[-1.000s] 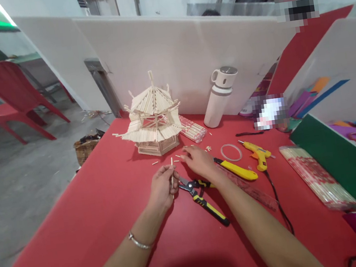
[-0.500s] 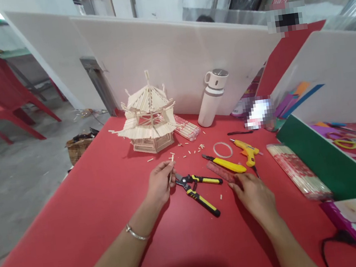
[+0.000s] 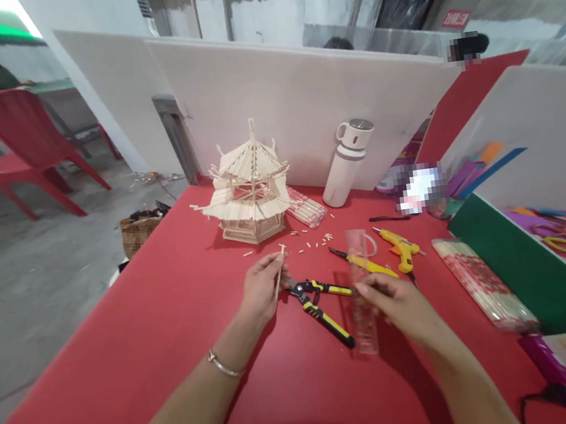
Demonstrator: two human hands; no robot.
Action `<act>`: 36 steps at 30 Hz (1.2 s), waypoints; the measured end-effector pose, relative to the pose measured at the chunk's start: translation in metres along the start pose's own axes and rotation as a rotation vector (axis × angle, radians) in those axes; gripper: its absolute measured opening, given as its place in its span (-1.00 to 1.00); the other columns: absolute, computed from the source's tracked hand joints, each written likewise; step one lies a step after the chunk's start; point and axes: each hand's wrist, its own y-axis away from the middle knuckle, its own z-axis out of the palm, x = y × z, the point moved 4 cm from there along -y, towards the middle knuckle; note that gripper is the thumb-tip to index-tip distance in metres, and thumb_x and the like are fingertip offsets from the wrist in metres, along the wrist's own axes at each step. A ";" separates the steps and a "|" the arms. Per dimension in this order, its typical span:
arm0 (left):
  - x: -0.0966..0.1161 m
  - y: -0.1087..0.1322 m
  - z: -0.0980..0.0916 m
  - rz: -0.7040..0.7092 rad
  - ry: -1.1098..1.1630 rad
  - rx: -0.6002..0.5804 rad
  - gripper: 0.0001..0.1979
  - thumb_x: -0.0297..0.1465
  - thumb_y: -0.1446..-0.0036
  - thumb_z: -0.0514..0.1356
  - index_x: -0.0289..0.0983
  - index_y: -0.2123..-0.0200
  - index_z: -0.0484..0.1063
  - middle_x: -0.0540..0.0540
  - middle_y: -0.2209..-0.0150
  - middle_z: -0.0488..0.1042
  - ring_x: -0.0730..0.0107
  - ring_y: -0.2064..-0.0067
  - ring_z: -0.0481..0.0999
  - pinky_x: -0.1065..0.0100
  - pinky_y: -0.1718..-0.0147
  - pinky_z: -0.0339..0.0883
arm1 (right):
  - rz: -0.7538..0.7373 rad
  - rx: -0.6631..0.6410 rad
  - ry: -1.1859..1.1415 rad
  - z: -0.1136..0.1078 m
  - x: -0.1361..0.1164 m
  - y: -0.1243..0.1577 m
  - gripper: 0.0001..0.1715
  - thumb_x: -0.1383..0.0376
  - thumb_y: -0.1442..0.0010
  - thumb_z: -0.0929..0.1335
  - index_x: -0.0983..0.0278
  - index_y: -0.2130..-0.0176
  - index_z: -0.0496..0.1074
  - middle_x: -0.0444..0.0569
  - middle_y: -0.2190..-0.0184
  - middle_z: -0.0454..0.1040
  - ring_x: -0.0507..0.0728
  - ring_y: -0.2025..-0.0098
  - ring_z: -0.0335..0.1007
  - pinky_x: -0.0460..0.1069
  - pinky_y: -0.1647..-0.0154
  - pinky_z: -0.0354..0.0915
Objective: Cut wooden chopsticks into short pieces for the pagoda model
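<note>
My left hand pinches a thin wooden stick, held upright just above the red table. Between thumb and fingers, my right hand grips a clear plastic ruler, raised off the surface with its length pointing away from me. Pliers with yellow and black handles lie spread between the two hands. Partly behind the ruler is a yellow utility knife. Beyond my left hand stands a pagoda model built of wooden sticks, with short cut pieces scattered near it.
A yellow glue gun and a clear ring of tape lie at the right. Packs of sticks rest beside the green board and behind the pagoda. A white bottle stands against the white partition.
My right hand has lifted the ruler from the table beside the knife and turned it lengthwise. My left hand still holds the stick. The whole view has shifted slightly.
</note>
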 end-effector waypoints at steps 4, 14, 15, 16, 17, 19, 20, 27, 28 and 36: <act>0.004 0.003 0.002 -0.004 0.025 0.032 -0.79 -0.42 0.07 0.44 -0.39 0.36 0.54 -0.08 0.53 0.54 0.45 0.55 0.52 0.44 0.51 0.44 | 0.008 -0.210 -0.278 0.077 -0.026 -0.005 -0.55 -0.10 -0.15 0.39 0.23 0.39 0.39 -0.23 0.64 0.32 -0.03 0.68 0.09 -0.11 0.67 0.05; 0.003 0.008 0.007 -0.062 0.086 -0.001 -0.85 -0.48 0.02 0.41 -0.39 0.37 0.53 -0.13 0.45 0.60 0.35 0.47 0.60 0.35 0.40 0.54 | -0.148 -0.087 -0.295 0.115 -0.015 -0.011 -0.65 0.08 -0.23 0.36 0.26 0.45 0.39 -0.21 0.61 0.28 -0.01 0.57 0.14 -0.11 0.53 0.11; 0.002 0.009 0.007 -0.067 0.097 -0.003 -0.86 -0.49 0.01 0.41 -0.39 0.37 0.53 -0.13 0.46 0.60 0.35 0.47 0.60 0.34 0.40 0.55 | -0.149 -0.095 -0.289 0.115 -0.015 -0.010 -0.65 0.08 -0.24 0.36 0.26 0.45 0.39 -0.20 0.61 0.29 -0.01 0.56 0.15 -0.11 0.52 0.11; 0.001 0.010 0.008 -0.074 0.106 -0.005 -0.87 -0.49 0.00 0.40 -0.39 0.36 0.54 -0.13 0.45 0.60 0.36 0.47 0.60 0.34 0.39 0.56 | -0.149 -0.104 -0.283 0.115 -0.016 -0.009 -0.65 0.09 -0.24 0.36 0.26 0.46 0.39 -0.20 0.61 0.30 -0.01 0.56 0.16 -0.11 0.51 0.12; 0.001 0.011 0.008 -0.082 0.114 -0.006 -0.88 -0.50 -0.01 0.39 -0.40 0.35 0.54 -0.13 0.44 0.61 0.36 0.46 0.60 0.33 0.38 0.56 | -0.146 -0.112 -0.277 0.116 -0.016 -0.008 -0.65 0.09 -0.24 0.36 0.26 0.45 0.39 -0.19 0.60 0.32 0.00 0.55 0.18 -0.11 0.50 0.13; 0.001 0.012 0.009 -0.101 0.125 -0.005 -0.89 -0.51 -0.03 0.37 -0.41 0.33 0.55 -0.17 0.41 0.62 0.34 0.44 0.61 0.32 0.36 0.58 | -0.143 -0.115 -0.263 0.118 -0.016 -0.008 -0.66 0.10 -0.24 0.36 0.27 0.44 0.40 -0.19 0.59 0.33 0.00 0.54 0.18 -0.10 0.49 0.13; 0.001 0.013 0.009 -0.108 0.130 -0.006 -0.89 -0.52 -0.04 0.36 -0.41 0.32 0.55 -0.18 0.39 0.63 0.33 0.42 0.62 0.31 0.35 0.58 | -0.143 -0.114 -0.257 0.119 -0.015 -0.008 -0.67 0.10 -0.25 0.36 0.27 0.43 0.41 -0.19 0.59 0.33 0.00 0.53 0.18 -0.10 0.49 0.12; 0.003 0.017 0.012 -0.107 0.150 -0.012 -0.90 -0.51 -0.03 0.38 -0.39 0.34 0.55 -0.17 0.41 0.62 0.32 0.42 0.62 0.32 0.37 0.58 | -0.165 -0.088 -0.244 0.120 -0.015 -0.008 -0.66 0.08 -0.25 0.35 0.26 0.43 0.42 -0.18 0.58 0.33 0.01 0.54 0.18 -0.08 0.47 0.14; 0.003 0.017 0.012 -0.110 0.148 -0.012 -0.89 -0.50 -0.03 0.39 -0.39 0.34 0.54 -0.16 0.42 0.62 0.33 0.43 0.62 0.32 0.37 0.58 | -0.167 -0.089 -0.241 0.120 -0.015 -0.008 -0.66 0.08 -0.25 0.35 0.26 0.42 0.42 -0.19 0.58 0.32 0.01 0.54 0.18 -0.08 0.47 0.14; 0.003 0.018 0.012 -0.102 0.155 -0.010 -0.86 -0.49 0.01 0.41 -0.39 0.36 0.54 -0.13 0.43 0.61 0.40 0.47 0.58 0.38 0.41 0.54 | -0.184 -0.093 -0.199 0.121 -0.013 -0.009 -0.66 0.09 -0.26 0.34 0.26 0.43 0.40 -0.19 0.58 0.30 0.01 0.52 0.16 -0.09 0.46 0.11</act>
